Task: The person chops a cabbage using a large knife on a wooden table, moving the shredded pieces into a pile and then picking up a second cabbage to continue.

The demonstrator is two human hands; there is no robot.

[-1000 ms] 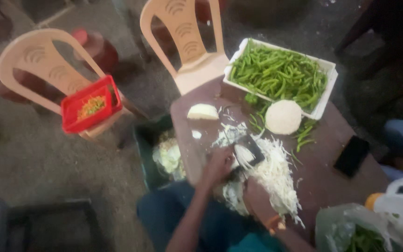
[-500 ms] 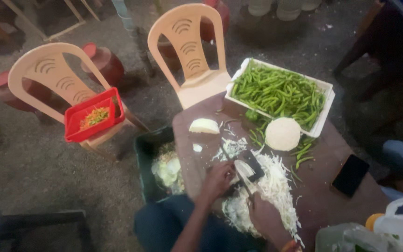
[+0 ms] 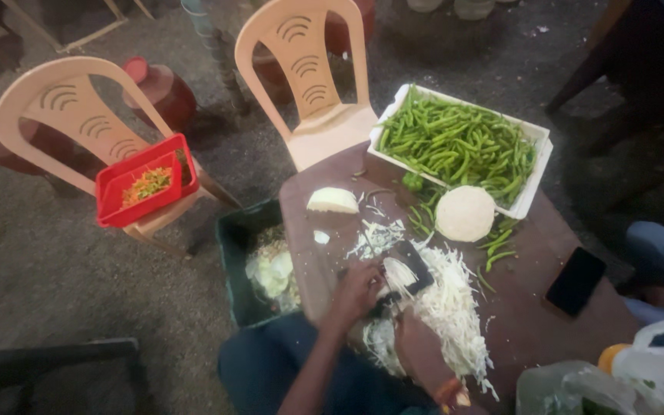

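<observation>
— Cabbage (image 3: 398, 273) is what both hands are busy with, a pale piece lying on the brown table (image 3: 532, 307), just at the near end of the big heap of white shreds (image 3: 447, 307). Going from the left, what is set about it?

— Far left, a beige plastic chair (image 3: 63, 115) carries a red tray (image 3: 146, 188) of chopped bits, well apart from the cutting. Then a dark green tub (image 3: 244, 253) stands on the ground, touching the table's left edge; my guess is that it sits low and close so scraps can be swept over the edge.

— And the hands?

— The left hand (image 3: 356, 290) is curled down on the piece, pinning it. The right hand (image 3: 416, 346) is closed round the handle of a dark-bladed knife (image 3: 413, 269), blade against the cabbage beside the left fingers.

— Farther right?

— A wedge (image 3: 332, 200) and a cut half (image 3: 464, 213) lie flat side down, so they look unlikely to roll. Behind them a white tray (image 3: 536, 173) heaped with green chillies (image 3: 459, 146) leans on a second chair (image 3: 309, 84). A black phone (image 3: 576, 280) lies near the right edge, apart from the shreds.
</observation>
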